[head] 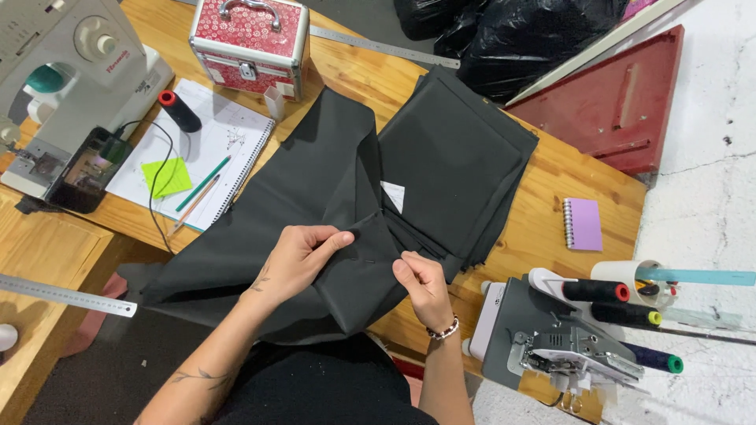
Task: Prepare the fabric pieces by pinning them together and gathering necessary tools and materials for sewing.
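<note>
Black fabric [315,205] on the wooden table [551,181] is pinched by left hand [295,260] and right hand [421,285]

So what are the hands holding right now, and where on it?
Both hold the black fabric: the left hand pinches a fold near its middle, the right hand grips the edge beside it.

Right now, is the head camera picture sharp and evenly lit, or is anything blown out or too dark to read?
Head view: sharp, evenly lit, both hands unblurred; the pale floor at right looks bright, nearly washed out; folds in the black fabric are hard to separate; straight table edges bow slightly toward the corners.
</note>
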